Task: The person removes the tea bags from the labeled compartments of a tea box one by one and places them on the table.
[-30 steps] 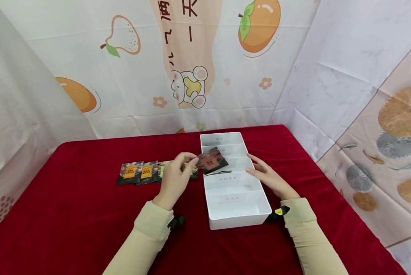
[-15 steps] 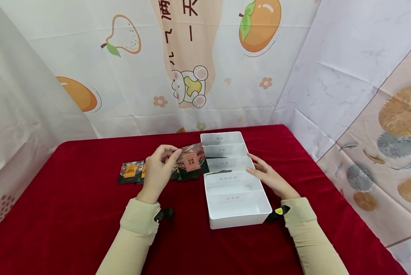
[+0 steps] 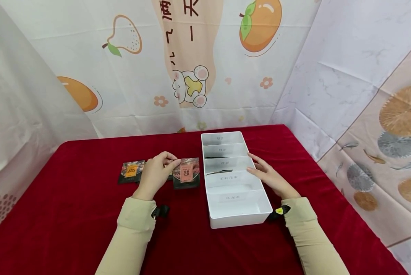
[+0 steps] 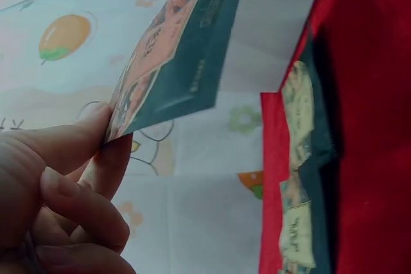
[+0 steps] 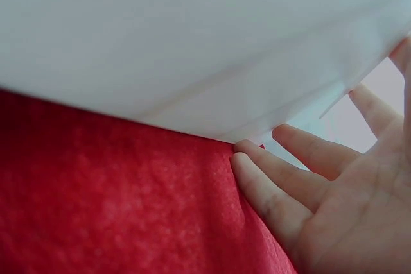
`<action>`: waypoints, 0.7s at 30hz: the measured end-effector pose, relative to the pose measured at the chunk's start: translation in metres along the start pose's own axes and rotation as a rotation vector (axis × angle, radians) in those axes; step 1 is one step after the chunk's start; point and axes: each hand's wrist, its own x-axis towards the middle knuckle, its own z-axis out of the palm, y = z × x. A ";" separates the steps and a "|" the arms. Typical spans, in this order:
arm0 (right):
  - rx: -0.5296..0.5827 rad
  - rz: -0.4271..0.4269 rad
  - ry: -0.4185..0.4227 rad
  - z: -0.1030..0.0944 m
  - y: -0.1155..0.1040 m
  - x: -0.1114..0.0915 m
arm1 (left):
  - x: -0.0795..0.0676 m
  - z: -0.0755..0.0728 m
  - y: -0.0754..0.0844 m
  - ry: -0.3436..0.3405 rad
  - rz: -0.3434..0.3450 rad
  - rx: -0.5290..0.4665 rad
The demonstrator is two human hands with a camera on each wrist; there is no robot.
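My left hand point(image 3: 156, 172) pinches a dark tea sachet point(image 3: 186, 173) with a pink label by its upper left corner, thumb and forefinger on it. In the left wrist view the sachet point(image 4: 173, 56) is raised and tilted, clear of the tabletop. To its right stands a long white divided box point(image 3: 240, 220) with handwritten words on its dividers. Dark packet edges show in some middle compartments; the front ones show bare white. My right hand point(image 3: 269, 173) rests against the box's right side, fingers extended, as the right wrist view also shows.
Left of the box, other sachets lie in an overlapping row, partly covered by my left hand; an orange-labelled sachet point(image 3: 131, 172) is at the row's left end. Red cloth point(image 3: 71, 214) covers the table. A printed curtain point(image 3: 133, 84) hangs behind.
The pink-labelled sachet has moved left from over the box to beside it, and now hangs upright, facing the head camera. My right hand and the box have stayed put.
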 end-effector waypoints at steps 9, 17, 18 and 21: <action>-0.005 0.010 0.002 -0.002 0.001 0.000 | 0.006 0.014 -0.011 -0.158 -0.090 0.037; -0.002 -0.006 -0.004 -0.001 0.001 0.000 | 0.006 0.019 -0.018 -0.212 -0.121 0.092; 0.002 -0.009 -0.005 -0.001 0.001 0.001 | 0.006 0.019 -0.019 -0.215 -0.128 0.096; 0.014 -0.009 -0.007 -0.001 0.001 0.001 | 0.006 0.019 -0.023 -0.235 -0.142 0.090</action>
